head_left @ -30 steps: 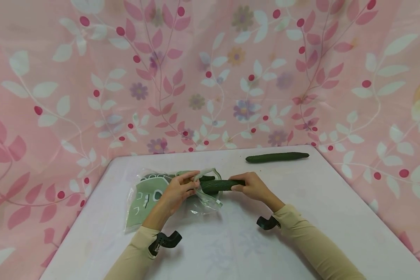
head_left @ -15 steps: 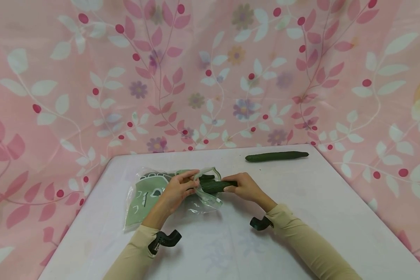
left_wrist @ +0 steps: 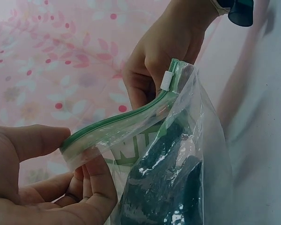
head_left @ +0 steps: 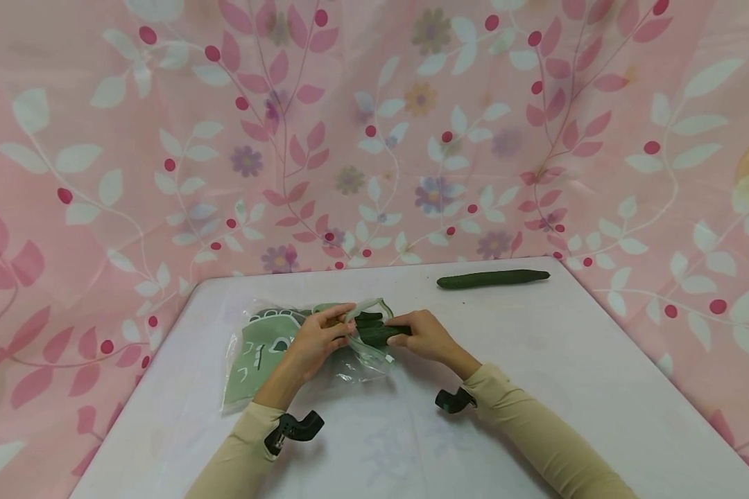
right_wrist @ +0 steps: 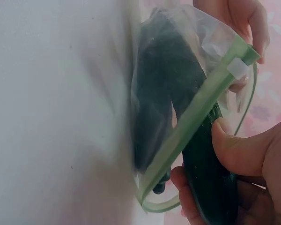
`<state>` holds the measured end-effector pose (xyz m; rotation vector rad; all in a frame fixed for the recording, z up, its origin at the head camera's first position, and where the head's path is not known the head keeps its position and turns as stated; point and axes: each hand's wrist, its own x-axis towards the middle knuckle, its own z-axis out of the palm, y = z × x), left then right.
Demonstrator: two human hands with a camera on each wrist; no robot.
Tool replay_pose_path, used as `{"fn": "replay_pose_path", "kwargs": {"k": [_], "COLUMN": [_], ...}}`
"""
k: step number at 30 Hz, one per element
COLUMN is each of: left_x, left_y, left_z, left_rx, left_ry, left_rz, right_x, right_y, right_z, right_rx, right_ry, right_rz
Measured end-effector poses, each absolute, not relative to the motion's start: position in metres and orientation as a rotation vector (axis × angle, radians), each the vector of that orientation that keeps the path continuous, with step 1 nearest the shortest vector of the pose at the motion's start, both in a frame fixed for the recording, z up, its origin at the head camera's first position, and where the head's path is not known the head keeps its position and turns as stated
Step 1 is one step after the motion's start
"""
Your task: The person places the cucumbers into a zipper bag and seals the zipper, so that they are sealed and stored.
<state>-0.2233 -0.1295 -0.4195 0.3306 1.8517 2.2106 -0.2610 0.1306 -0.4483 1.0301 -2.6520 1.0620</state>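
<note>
A clear zip bag with a green printed face lies on the table, its mouth facing right. My left hand pinches the bag's green zip edge between thumb and fingers, holding the mouth apart. In my right hand is the outer end of a cucumber, gripped between thumb and fingers; most of its length is inside the bag. Dark green cucumbers show through the plastic beside it. A white slider sits near one end of the zip.
Another cucumber lies by itself near the table's back right edge. The white-covered table meets a pink floral curtain behind. Black wrist cameras stick out from both sleeves.
My right hand has moved left, pushing the cucumber further into the bag, so less of it sticks out. The left hand has stayed at the bag's mouth.
</note>
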Motion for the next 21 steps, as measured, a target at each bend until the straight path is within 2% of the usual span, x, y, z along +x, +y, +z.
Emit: {"fn": "replay_pose_path", "kwargs": {"k": [21], "left_x": [-0.223], "left_y": [-0.129], "left_z": [-0.420], "left_rx": [0.320], "left_ry": [1.857], "left_rz": [2.207], "right_x": [-0.250], "right_y": [0.127], "right_z": [-0.459], "right_rx": [1.126], "right_ry": [-2.597], "right_rz": [0.981]}}
